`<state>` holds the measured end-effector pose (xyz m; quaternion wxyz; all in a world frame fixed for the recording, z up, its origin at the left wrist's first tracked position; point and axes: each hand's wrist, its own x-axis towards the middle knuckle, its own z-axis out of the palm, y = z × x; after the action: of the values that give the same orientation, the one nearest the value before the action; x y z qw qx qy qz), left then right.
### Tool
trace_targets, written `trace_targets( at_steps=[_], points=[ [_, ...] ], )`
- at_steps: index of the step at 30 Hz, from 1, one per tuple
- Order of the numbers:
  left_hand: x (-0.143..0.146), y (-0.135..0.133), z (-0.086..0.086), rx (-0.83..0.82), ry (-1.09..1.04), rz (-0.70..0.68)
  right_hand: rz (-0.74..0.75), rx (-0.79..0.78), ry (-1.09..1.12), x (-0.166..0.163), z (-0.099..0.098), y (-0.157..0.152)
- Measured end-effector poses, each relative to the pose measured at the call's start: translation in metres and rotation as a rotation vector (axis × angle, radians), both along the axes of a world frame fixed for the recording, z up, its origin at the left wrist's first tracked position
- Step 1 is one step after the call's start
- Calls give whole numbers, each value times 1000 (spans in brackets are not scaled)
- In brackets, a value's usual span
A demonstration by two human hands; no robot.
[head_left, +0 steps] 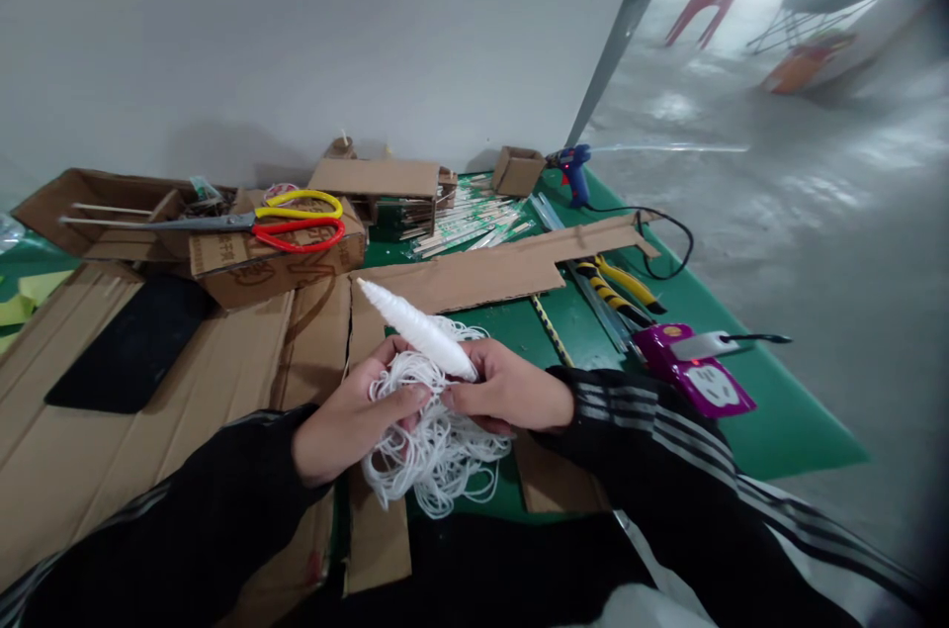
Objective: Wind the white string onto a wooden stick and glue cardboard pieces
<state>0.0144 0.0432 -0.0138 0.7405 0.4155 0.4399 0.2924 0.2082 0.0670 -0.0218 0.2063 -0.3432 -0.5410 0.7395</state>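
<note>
My left hand and my right hand meet over a loose tangle of white string. A white spool of string, cone-shaped, sticks up and to the left from my right hand, which is closed around its lower end. The fingers of my left hand are pinched on strands of the tangle just below the spool. Both arms wear black sleeves; the right one has white stripes.
Flattened cardboard covers the left of a green mat. Yellow-and-red scissors lie on a cardboard box. A black slab lies at left. A blue glue gun, yellow-black pliers and a purple device lie at right.
</note>
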Motion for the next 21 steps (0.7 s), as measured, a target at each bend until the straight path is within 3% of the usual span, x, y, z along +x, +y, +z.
trace_targets(
  at_steps=[6, 15, 21],
  points=[
    [0, -2, 1, -87, -134, -53, 11, -11, 7, 1, -1, 0],
    [1, -2, 0, 78, 42, -36, 38, 43, 38, 0, 6, -1],
    [-1, -1, -3, 53, -28, -62, -33, 49, 16, 0, 3, -1]
  ],
)
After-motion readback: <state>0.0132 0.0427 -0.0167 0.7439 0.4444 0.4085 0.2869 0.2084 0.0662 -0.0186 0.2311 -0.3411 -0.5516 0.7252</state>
